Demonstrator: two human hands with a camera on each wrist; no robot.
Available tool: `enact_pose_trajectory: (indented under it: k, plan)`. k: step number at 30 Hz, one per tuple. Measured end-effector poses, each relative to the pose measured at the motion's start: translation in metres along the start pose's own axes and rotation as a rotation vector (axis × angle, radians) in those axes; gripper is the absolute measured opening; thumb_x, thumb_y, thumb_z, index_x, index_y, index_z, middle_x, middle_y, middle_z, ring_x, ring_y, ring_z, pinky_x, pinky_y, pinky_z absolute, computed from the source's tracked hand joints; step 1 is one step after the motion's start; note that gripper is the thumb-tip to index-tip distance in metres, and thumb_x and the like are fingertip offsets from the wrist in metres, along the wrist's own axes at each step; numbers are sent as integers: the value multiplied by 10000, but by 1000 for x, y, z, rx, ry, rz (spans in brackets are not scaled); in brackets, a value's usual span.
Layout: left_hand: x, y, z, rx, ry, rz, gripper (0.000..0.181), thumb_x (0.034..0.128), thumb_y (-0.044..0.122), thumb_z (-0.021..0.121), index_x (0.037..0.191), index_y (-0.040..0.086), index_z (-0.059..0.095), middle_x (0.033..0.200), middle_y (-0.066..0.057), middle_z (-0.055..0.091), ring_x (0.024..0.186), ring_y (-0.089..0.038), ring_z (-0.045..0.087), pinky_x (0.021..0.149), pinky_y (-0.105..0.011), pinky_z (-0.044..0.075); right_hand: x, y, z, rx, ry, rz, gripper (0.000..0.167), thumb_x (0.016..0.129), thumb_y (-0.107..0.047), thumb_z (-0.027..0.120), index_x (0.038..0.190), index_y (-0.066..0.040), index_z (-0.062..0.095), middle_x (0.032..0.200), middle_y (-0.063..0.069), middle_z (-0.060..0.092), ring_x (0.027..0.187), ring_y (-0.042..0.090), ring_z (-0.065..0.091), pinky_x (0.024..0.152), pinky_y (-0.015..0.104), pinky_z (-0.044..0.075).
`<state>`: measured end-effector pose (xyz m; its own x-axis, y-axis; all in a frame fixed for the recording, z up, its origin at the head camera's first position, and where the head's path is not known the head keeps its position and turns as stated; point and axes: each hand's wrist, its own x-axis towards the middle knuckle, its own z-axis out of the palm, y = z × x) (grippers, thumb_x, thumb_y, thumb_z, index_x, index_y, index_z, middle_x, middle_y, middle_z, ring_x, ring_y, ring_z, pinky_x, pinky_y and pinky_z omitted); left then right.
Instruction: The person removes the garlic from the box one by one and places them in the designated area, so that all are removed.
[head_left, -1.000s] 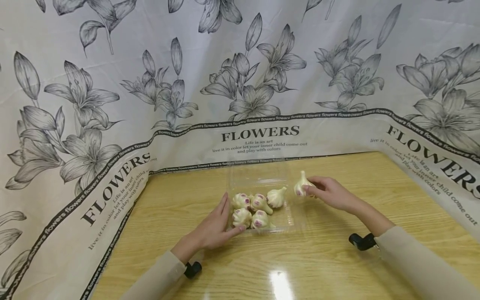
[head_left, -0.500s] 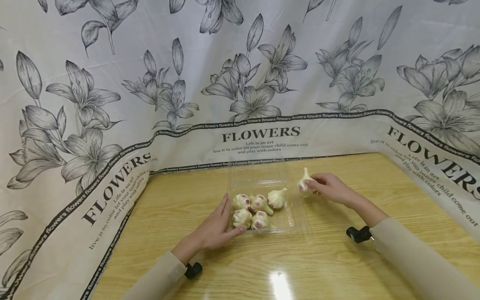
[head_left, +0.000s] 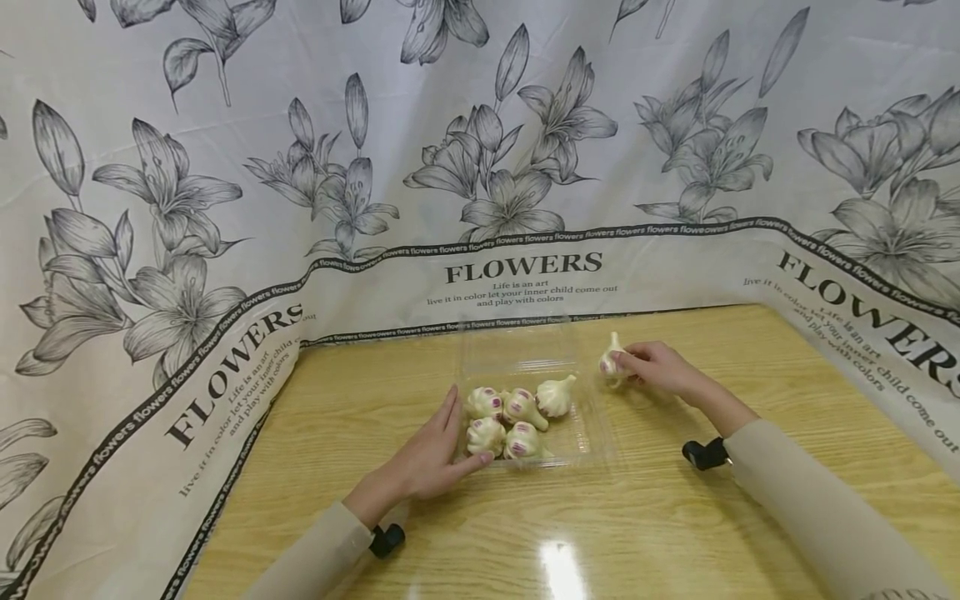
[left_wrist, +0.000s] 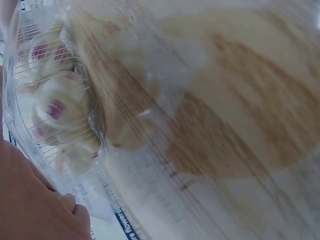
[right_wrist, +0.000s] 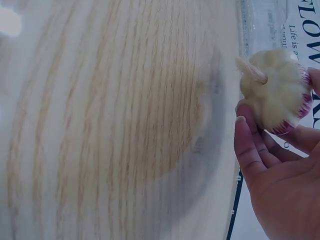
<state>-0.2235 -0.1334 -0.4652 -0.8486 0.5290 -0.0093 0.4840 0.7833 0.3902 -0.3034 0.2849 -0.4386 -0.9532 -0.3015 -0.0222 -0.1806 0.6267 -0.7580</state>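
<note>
A garlic bulb (head_left: 611, 365) with purple streaks is held in my right hand (head_left: 656, 369), to the right of a clear plastic container (head_left: 581, 433). The right wrist view shows the fingertips (right_wrist: 241, 122) and thumb around this bulb (right_wrist: 280, 90). My left hand (head_left: 420, 458) rests along the container's left side with its fingers straight and the thumb at the near edge. Inside the container lie several garlic bulbs (head_left: 521, 406), mostly toward the left, with one bulb (head_left: 555, 397) at the back right. Through the container wall, the left wrist view shows some of these bulbs (left_wrist: 62, 97).
Behind the container stands its raised clear lid (head_left: 517, 346). The wooden table (head_left: 675, 517) carries a bright light reflection near its front. White floral cloth (head_left: 525, 287) hangs along the back and both sides. Black wrist mounts (head_left: 705, 454) sit at the wrists.
My right hand has moved slightly right and away from me with the garlic bulb. The left hand and the bulbs in the container stay about where they were.
</note>
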Motion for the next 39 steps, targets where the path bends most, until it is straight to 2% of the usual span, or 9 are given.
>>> enact_pose_trajectory:
  k: [10,14,17,24,33,39]
  plan:
    - [-2,2,-1,0,0,4,1069,982,736,418,1629,7,-20,1709,-152,-101,1553,-326,136,1243,-451,235,8,12,-1,2,-9,66,570,1113,-370,439,1323,137,592,1220,273,662,1025,331,684,860,418,579]
    - [-2,1,-1,3,-1,1,1068,982,738,415,1630,9,-22,1711,-156,-94,1554,-321,132,1244,-450,237,11,16,-1,-15,16,87,574,1116,-415,403,1200,92,657,1099,213,667,959,293,624,798,397,544]
    - [-2,1,-1,0,-2,0,1068,982,736,418,1631,12,-26,1708,-133,-115,1556,-316,122,1246,-446,230,13,21,-2,-15,36,113,582,1116,-443,379,1135,72,649,1017,196,635,892,289,580,750,389,525]
    - [-2,2,-2,-7,-8,-2,1067,981,741,412,1631,15,-23,1710,-134,-110,1558,-311,112,1246,-453,232,17,28,-4,-24,77,156,700,1105,-491,362,1384,129,529,1131,220,620,914,264,586,756,349,537]
    - [-2,1,-2,0,-5,4,1066,982,738,414,1630,18,-31,1713,-150,-90,1555,-317,128,1242,-451,245,21,32,-7,6,93,160,701,1105,-496,353,1337,131,564,992,184,628,781,225,575,658,330,522]
    - [-2,1,-2,-3,-10,2,1060,984,733,416,1630,28,-41,1713,-142,-97,1555,-317,127,1242,-456,246,22,33,-9,22,86,173,669,1109,-489,337,1237,110,605,929,161,631,741,211,567,637,321,511]
